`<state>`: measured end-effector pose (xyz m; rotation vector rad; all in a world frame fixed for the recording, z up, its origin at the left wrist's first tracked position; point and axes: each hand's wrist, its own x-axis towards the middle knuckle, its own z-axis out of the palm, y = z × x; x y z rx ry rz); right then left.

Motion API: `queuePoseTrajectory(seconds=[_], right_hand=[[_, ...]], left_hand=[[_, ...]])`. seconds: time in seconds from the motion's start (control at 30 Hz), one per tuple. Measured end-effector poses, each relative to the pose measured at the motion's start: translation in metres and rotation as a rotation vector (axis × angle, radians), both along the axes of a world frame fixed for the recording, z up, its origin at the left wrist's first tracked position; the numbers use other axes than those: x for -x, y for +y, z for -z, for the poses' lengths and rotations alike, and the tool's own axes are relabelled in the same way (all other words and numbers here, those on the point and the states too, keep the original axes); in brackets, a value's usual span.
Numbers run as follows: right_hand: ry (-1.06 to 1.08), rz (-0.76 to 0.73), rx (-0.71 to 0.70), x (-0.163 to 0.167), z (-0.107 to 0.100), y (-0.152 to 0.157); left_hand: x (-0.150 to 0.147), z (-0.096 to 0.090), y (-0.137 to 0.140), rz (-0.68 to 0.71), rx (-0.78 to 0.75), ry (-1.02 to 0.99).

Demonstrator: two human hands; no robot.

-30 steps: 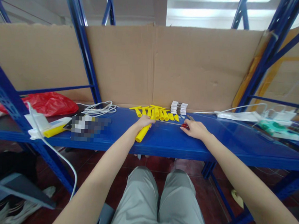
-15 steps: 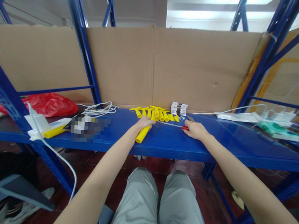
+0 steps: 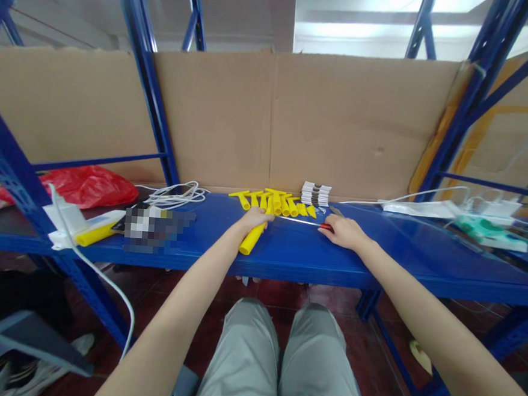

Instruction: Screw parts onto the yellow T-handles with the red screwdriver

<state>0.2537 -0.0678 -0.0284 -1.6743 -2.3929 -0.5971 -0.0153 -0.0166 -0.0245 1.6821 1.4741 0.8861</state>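
My left hand (image 3: 254, 218) is wrapped round a yellow tube-shaped handle (image 3: 252, 240), whose open end points down toward the table's front edge. In my right hand (image 3: 345, 232) is a screwdriver with a red handle (image 3: 326, 227). Its long thin metal shaft (image 3: 299, 221) reaches left to the far end of the held yellow piece; whether the tip touches it I cannot tell. Just behind my left hand lies a row of several yellow T-shaped pieces (image 3: 285, 207) with hollow handles. Small yellow wedge-like pieces (image 3: 307, 210) lie at the row's right end.
A stack of white packs (image 3: 315, 194) stands at the back. Tiny bits and a metal blade (image 3: 336, 211) lie near my right hand. Left are white cables (image 3: 180, 196), a red bag (image 3: 90, 186) and a power strip (image 3: 70, 223). Cardboard (image 3: 319, 117) walls the back of the blue table (image 3: 405, 250).
The screwdriver has turned or shifted slightly in my right hand, and its shaft now shows brighter. My left hand keeps its grip on the yellow handle. The view has tipped a little.
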Motion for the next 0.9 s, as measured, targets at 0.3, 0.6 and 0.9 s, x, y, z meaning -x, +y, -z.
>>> queuePoseTrajectory(seconds=[0.3,0.6,0.9], right_hand=[[0.012,0.091,0.044,0.001,-0.004,-0.003],[0.022,0.073,0.040,0.000,0.000,-0.001],[-0.005,0.042,0.007,-0.002,0.002,0.003]], left_hand=[[-0.002,-0.003,-0.007,-0.005,-0.002,-0.024],[0.000,0.000,-0.001,0.006,0.004,-0.033],[0.001,0.003,0.005,0.023,0.014,-0.026]])
